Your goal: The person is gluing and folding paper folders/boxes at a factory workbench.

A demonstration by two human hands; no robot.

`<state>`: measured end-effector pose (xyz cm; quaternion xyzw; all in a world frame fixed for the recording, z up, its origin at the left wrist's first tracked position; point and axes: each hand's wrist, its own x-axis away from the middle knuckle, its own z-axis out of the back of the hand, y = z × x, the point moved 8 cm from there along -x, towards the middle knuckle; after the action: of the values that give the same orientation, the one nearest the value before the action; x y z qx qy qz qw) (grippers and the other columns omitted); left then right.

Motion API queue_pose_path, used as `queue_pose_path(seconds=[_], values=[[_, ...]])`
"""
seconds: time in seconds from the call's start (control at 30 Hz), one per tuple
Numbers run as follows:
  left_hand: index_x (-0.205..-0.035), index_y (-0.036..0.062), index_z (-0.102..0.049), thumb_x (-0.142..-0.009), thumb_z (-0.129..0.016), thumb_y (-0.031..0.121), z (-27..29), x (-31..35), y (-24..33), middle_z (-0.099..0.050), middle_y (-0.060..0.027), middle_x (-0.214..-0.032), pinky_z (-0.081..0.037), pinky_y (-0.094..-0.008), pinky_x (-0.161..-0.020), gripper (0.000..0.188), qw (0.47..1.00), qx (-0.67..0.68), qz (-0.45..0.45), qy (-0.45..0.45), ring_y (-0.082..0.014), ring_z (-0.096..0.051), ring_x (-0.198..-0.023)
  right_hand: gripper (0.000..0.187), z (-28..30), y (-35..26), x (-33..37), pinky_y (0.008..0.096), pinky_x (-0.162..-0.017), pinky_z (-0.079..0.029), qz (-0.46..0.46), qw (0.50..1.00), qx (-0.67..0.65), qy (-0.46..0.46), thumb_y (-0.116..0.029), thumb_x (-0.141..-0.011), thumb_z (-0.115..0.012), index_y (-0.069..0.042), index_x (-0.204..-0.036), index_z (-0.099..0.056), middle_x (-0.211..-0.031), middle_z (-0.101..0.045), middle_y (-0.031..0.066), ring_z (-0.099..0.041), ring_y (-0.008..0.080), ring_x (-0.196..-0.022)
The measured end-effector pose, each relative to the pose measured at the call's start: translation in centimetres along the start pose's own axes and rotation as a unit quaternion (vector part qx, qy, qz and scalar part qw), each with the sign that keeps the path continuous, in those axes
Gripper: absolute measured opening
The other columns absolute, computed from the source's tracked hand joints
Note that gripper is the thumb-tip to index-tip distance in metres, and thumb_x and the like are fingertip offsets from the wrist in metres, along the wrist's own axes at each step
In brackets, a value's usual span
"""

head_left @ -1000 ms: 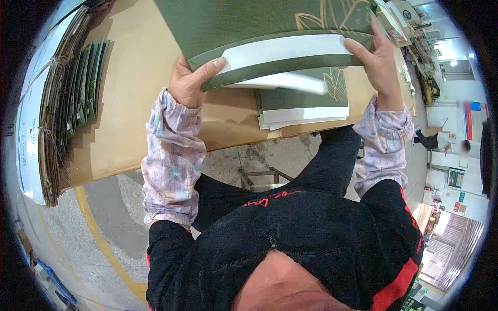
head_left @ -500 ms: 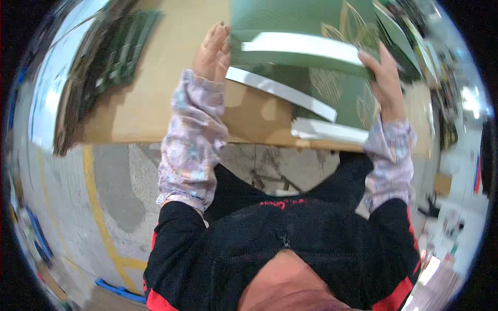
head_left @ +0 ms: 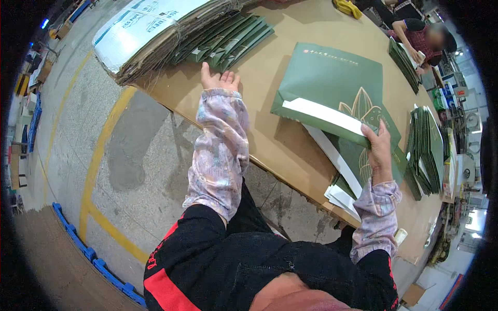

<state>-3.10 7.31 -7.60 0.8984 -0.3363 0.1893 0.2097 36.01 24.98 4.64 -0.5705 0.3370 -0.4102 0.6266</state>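
Note:
My right hand point(head_left: 380, 147) grips a green paper bag point(head_left: 332, 78) at its lower right corner, thumb on top. The bag has a gold flower outline and a white strip point(head_left: 321, 114) along its near edge. Beneath it lies another green bag point(head_left: 348, 150), partly covered, with loose white strips point(head_left: 342, 198) by the table edge. Off to the left, my left hand point(head_left: 220, 79) is empty, palm up with its fingers apart. Its fingertips are beside a row of folded green bags point(head_left: 233, 42); whether they touch, I cannot tell.
A tied bundle of flattened cardboard point(head_left: 161, 46) lies at the table's left end. More folded green bags point(head_left: 425, 150) stand on the right. Across the brown table point(head_left: 306, 26) a person point(head_left: 423, 44) handles another stack point(head_left: 404, 65). A yellow cloth-like item point(head_left: 347, 8) lies at the far edge.
My view has turned left. My left hand has left the bag's side and reached over to the folded bags. My right hand still holds the bag, which now lies flatter.

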Motion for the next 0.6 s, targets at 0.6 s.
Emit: queue_pose_path(seconds=[0.6], values=[[-0.129, -0.0075, -0.025, -0.076, -0.077, 0.031, -8.1, 2.5, 0.3, -0.030, -0.0288, -0.138, -0.018, -0.0617, -0.112, 0.084, 0.919, 0.208, 0.015, -0.335, -0.0500, -0.022, -0.134, 0.059, -7.6, 6.1, -2.6, 0.0332, -0.077, -0.054, -0.128, 0.987, 0.007, -0.091, -0.004, -0.079, -0.068, 0.013, -0.127, -0.038, -0.111, -0.056, 0.0225, -0.063, 0.0265, -0.093]])
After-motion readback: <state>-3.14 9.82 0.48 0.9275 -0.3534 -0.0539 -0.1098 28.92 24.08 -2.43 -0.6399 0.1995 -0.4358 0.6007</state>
